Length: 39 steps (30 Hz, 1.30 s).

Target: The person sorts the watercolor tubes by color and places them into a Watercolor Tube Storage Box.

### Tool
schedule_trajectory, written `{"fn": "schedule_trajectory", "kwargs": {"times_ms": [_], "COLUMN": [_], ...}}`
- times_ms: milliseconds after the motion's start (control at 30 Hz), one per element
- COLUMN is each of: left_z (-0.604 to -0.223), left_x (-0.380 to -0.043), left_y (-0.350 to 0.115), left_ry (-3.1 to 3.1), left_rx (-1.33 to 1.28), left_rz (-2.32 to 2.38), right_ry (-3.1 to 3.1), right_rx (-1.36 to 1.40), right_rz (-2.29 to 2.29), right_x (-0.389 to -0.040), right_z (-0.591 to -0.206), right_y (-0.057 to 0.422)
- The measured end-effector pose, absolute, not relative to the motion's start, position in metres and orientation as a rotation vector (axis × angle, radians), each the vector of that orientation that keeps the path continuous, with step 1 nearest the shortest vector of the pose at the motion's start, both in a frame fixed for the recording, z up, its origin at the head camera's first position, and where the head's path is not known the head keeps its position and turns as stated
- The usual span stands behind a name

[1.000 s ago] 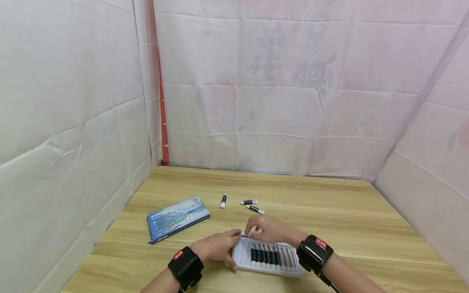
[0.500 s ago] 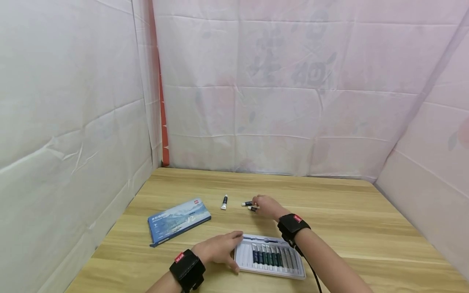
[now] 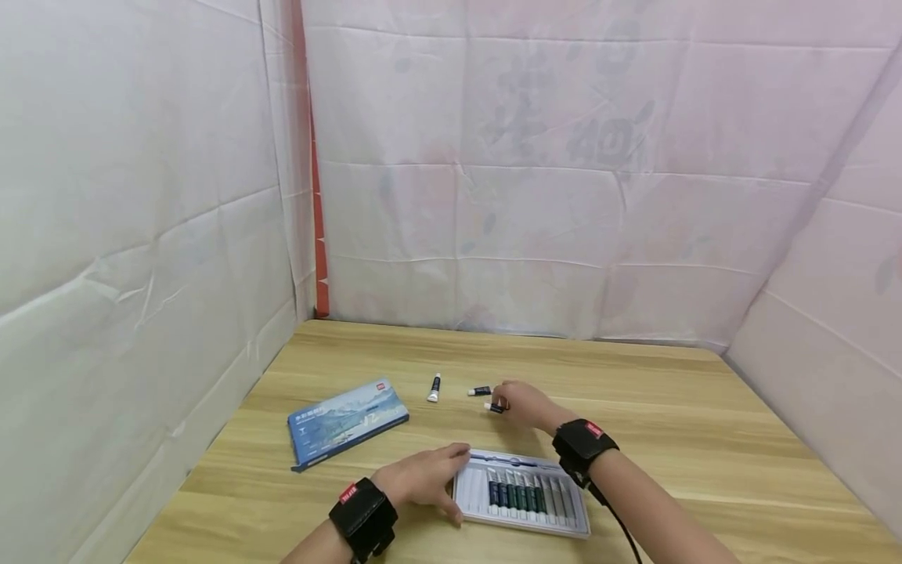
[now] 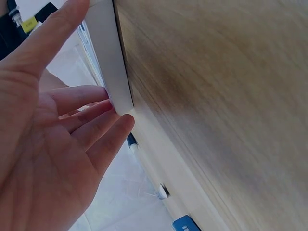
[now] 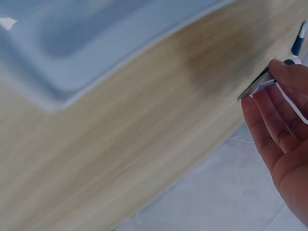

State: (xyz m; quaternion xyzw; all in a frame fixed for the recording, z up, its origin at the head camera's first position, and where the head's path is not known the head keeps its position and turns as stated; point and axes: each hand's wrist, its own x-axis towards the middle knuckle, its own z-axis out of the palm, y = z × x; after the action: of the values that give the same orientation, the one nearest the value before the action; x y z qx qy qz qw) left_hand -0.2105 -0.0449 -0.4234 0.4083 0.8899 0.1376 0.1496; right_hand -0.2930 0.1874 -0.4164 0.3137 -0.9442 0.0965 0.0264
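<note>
A white paint tray lies on the table, with a row of paint tubes in it and a thin brush along its far side. My left hand holds the tray's left end, thumb at the near corner and fingers at the far one. Beyond the tray, my right hand pinches a small dark-labelled paint tube between thumb and fingers, its white cap pointing left in the head view. Just behind it lies a second tube. A third tube lies further left.
A blue cardboard box with a landscape print lies left of the tray on the wooden table. Pale sheets hang behind and on both sides. A black cable trails from the right wrist strap.
My right hand has moved from the tray's far left corner outward to the loose tubes and pinched the nearer one. My left hand has stayed at the tray's left end.
</note>
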Motion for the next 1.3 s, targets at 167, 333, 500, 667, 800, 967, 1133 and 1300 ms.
{"fn": "schedule_trajectory", "kwargs": {"times_ms": [167,333,500,667,800,967,1133,1300], "left_z": [-0.422,-0.42,-0.419,-0.421,-0.421,-0.419,-0.419,-0.419], "left_x": [-0.211,-0.211,-0.21,-0.211,-0.212,-0.212,-0.21,-0.208], "left_y": [-0.045,-0.045,-0.045,-0.045,-0.045,-0.044,-0.044,-0.043], "left_ry": [2.56,2.585,2.591,2.587,2.585,2.585,2.588,2.584], "left_rx": [1.156,1.173,1.187,1.17,1.167,1.161,1.163,1.175], "left_rz": [0.404,0.376,0.368,0.377,0.381,0.385,0.402,0.435], "right_ry": [-2.921,-2.857,-2.828,-2.8,-2.747,-2.754,-2.719,-2.705], "right_rx": [1.029,1.134,1.191,1.263,1.319,1.344,1.4,1.464], "right_rz": [0.389,0.42,0.452,0.477,0.473,0.515,0.533,0.533], "right_x": [-0.273,-0.254,-0.237,-0.223,-0.215,-0.207,-0.203,-0.201], "right_z": [-0.407,-0.403,-0.4,-0.399,-0.4,-0.397,-0.401,-0.408], "right_y": [0.192,0.194,0.189,0.183,0.179,0.173,0.169,0.166]}}
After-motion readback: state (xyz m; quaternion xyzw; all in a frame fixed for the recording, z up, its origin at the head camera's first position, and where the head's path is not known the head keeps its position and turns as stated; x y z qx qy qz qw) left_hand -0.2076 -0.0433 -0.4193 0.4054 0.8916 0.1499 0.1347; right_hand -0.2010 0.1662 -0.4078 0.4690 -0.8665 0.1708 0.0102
